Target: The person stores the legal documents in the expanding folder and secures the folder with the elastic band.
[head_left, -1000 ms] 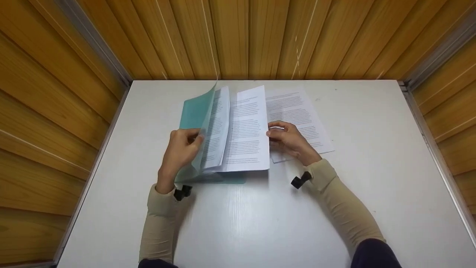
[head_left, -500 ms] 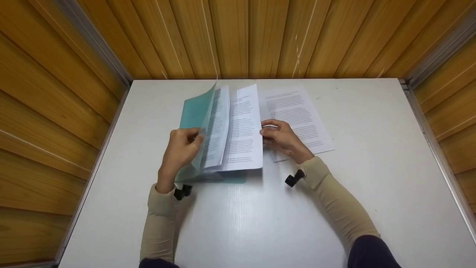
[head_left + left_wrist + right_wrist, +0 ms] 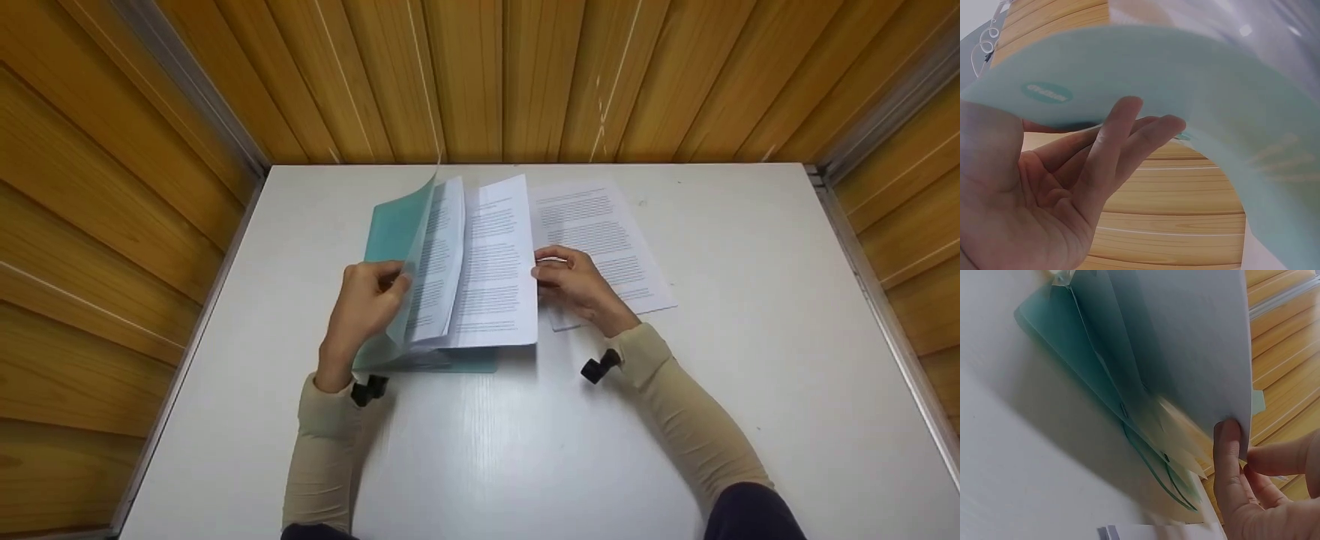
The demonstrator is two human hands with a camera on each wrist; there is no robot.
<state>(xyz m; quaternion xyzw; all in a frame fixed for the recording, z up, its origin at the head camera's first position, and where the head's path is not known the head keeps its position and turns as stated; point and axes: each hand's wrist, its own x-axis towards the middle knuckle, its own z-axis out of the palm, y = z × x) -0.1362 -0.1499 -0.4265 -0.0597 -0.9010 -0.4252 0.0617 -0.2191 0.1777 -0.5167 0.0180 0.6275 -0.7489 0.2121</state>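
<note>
In the head view, my left hand pinches the free edge of the raised cover of a teal folder, which lies on the far part of the worktop. I judge that I hold the cover up because such a thin, springy sheet would otherwise fall back over the pages. My right hand pinches the outer edge of a printed page, tilted up beside the inner pages; gripping only the margin probably keeps it from creasing and leaves the text in sight. Loose paper lies flat to the right, partly behind that page and my hand, perhaps set there to be clear of the folder's opening. In the left wrist view, the cover bows in a curve over my fingers, an oval label on its face; the bend suggests that light support suffices. My thumb is mostly hidden there. In the right wrist view, my thumb and fingers meet across the page's edge, lifting it off the folder's back, where a thin green cord hangs in a loop, seemingly slack. Whether I pinch one sheet or several, I cannot tell.
</note>
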